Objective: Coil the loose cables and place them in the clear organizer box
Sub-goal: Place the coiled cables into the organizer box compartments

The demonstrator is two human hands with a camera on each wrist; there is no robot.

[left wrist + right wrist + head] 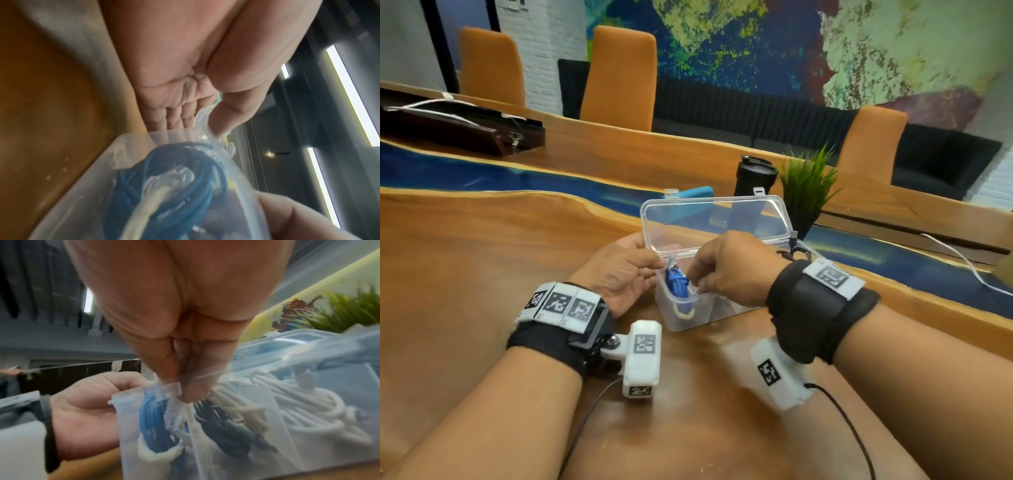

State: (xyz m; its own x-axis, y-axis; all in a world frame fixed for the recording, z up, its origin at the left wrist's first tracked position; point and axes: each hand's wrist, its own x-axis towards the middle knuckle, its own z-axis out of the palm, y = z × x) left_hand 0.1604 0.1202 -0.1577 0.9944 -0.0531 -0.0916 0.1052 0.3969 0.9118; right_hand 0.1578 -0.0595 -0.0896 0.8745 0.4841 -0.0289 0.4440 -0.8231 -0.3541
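Blue cable (677, 278) coil (round, rubbery) in clear plastic box (688, 317)

left hand (625, 270) curled (thumb forward), right hand (726, 270) fingers pinched

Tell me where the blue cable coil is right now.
In the head view, the blue cable coil sits inside the clear organizer box's left end, between the left hand and right hand.
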